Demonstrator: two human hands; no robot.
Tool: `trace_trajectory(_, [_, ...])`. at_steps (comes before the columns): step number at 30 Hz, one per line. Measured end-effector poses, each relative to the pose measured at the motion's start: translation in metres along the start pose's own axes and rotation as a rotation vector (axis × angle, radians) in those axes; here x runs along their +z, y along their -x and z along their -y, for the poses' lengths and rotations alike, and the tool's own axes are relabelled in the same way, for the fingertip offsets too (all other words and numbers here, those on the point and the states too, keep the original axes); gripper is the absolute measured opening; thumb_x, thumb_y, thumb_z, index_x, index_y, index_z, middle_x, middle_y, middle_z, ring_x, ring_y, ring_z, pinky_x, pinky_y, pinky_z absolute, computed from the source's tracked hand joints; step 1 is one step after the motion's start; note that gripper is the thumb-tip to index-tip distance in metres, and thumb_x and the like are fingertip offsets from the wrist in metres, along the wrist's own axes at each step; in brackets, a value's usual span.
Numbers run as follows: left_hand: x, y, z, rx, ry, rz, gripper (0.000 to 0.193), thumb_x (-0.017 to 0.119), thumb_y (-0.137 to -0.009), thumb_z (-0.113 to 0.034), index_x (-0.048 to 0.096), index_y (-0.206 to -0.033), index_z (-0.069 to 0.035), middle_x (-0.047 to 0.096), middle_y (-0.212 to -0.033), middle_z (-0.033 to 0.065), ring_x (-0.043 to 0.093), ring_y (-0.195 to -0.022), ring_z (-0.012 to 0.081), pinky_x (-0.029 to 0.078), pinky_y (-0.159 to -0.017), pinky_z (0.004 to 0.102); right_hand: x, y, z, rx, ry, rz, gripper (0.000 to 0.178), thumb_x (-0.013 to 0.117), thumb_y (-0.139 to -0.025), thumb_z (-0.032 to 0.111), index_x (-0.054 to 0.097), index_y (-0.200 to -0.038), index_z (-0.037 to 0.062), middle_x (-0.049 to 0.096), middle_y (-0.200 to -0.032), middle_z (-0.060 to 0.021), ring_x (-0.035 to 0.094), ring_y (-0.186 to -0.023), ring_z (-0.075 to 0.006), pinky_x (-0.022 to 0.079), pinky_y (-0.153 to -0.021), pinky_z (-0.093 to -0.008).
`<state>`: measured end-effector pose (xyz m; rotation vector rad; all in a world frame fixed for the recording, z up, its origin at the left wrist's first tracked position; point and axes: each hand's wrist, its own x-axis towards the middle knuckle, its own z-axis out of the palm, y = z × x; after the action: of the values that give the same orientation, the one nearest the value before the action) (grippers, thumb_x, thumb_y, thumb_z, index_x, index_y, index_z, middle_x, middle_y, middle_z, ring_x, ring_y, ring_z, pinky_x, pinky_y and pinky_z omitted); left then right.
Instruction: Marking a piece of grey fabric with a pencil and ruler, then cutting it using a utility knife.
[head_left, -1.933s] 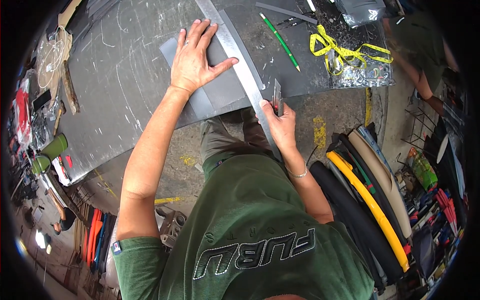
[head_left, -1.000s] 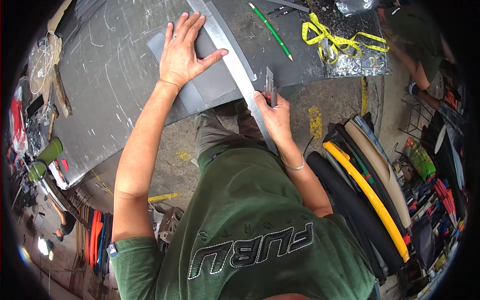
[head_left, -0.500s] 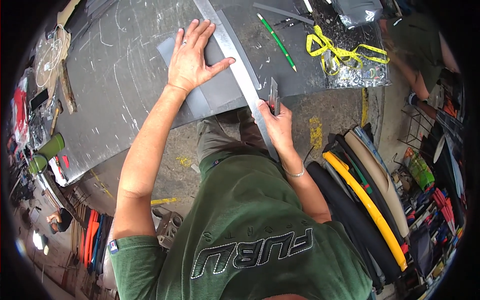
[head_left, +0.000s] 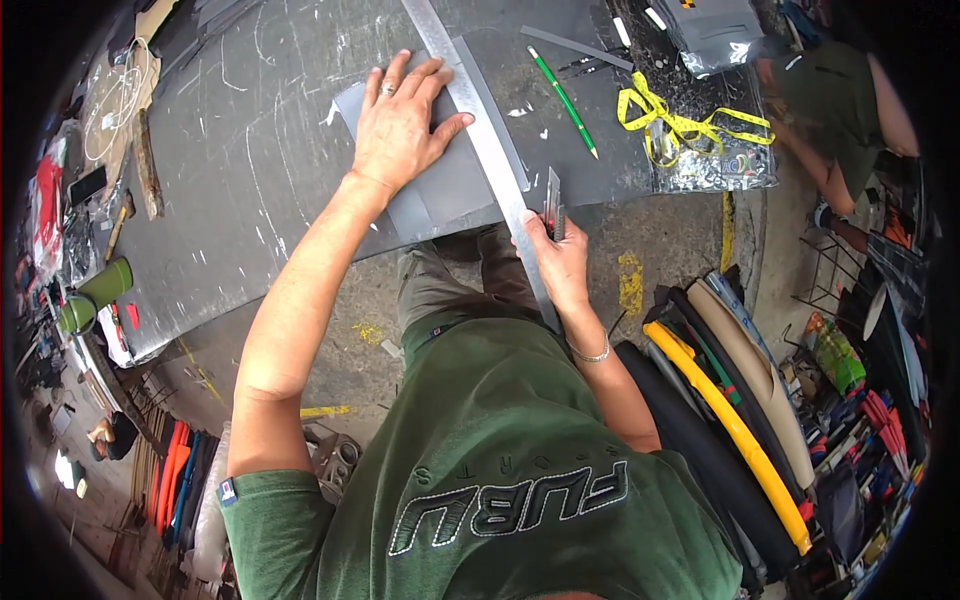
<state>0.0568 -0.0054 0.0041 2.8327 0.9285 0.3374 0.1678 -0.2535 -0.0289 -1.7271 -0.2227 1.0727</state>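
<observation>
My left hand (head_left: 402, 132) lies flat with fingers spread on a dark grey sheet (head_left: 452, 190) at the table's near edge. Its thumb reaches the side of a long metal ruler (head_left: 492, 150), which lies slantwise over the sheet and runs past the edge toward my body. Just beyond that edge, my right hand (head_left: 562, 265) is closed around a utility knife (head_left: 554, 210), its blade pointing away from me. The thumb of this hand rests against the ruler, and its other fingers are partly hidden.
Right on the dark worktable (head_left: 240, 190) are a green pencil (head_left: 563, 102), a yellow tape measure (head_left: 680, 130) and clear plastic packaging (head_left: 725, 175). Material rolls (head_left: 720, 420) stand at lower right. Another person (head_left: 825, 120) is at far right; a phone (head_left: 87, 187) lies left.
The view has shifted slightly, so the tabletop things appear a little lower and farther right. Both hands keep about the same pose, the left flat, the right around the knife.
</observation>
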Motion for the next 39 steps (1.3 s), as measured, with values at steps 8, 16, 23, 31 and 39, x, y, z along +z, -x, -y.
trace_trajectory(8, [-0.001, 0.014, -0.03, -0.062, -0.065, 0.035, 0.056, 0.069, -0.095, -0.042, 0.06, -0.136, -0.006, 0.057, -0.146, 0.0089, 0.049, -0.14, 0.0331, 0.045, -0.111, 0.0464, -0.001, -0.002, -0.003, 0.029, 0.009, -0.001, 0.025, 0.074, -0.096, 0.022, 0.072, -0.094, -0.0022, 0.067, -0.07, -0.0023, 0.063, -0.06, -0.0087, 0.052, -0.056, -0.0285])
trace_trajectory(16, [-0.008, 0.011, -0.027, 0.001, -0.038, 0.152, 0.073, 0.07, -0.092, -0.048, 0.052, -0.144, 0.001, 0.052, -0.151, 0.0179, 0.047, -0.142, 0.038, 0.043, -0.115, 0.0442, -0.001, -0.002, -0.002, 0.018, 0.029, -0.003, 0.027, 0.073, -0.096, 0.024, 0.072, -0.094, -0.0024, 0.068, -0.07, -0.0025, 0.063, -0.06, -0.0092, 0.052, -0.057, -0.0289])
trace_trajectory(23, [-0.009, 0.009, -0.024, 0.024, -0.08, 0.176, 0.079, 0.07, -0.09, -0.053, 0.052, -0.144, 0.002, 0.052, -0.15, 0.0185, 0.049, -0.14, 0.0379, 0.046, -0.113, 0.042, -0.001, -0.001, 0.0, 0.013, 0.018, 0.042, 0.027, 0.071, -0.099, 0.025, 0.07, -0.096, -0.0014, 0.071, -0.075, -0.0076, 0.066, -0.062, -0.0116, 0.054, -0.058, -0.0272])
trace_trajectory(31, [-0.012, 0.009, -0.028, 0.032, -0.087, 0.181, 0.09, 0.072, -0.084, -0.06, 0.051, -0.144, 0.003, 0.051, -0.15, 0.0189, 0.049, -0.14, 0.037, 0.047, -0.112, 0.0422, -0.002, -0.001, -0.004, 0.008, 0.02, 0.038, 0.027, 0.071, -0.099, 0.025, 0.071, -0.099, -0.0023, 0.072, -0.076, -0.0077, 0.065, -0.062, -0.0113, 0.052, -0.057, -0.0266])
trace_trajectory(39, [-0.01, 0.009, -0.026, 0.03, -0.083, 0.179, 0.095, 0.073, -0.08, -0.064, 0.051, -0.143, 0.005, 0.051, -0.151, 0.0186, 0.049, -0.141, 0.0369, 0.047, -0.112, 0.0425, -0.004, -0.003, -0.007, 0.013, 0.011, 0.062, 0.027, 0.071, -0.099, 0.024, 0.071, -0.103, -0.0029, 0.072, -0.078, -0.0079, 0.066, -0.064, -0.0114, 0.053, -0.058, -0.027])
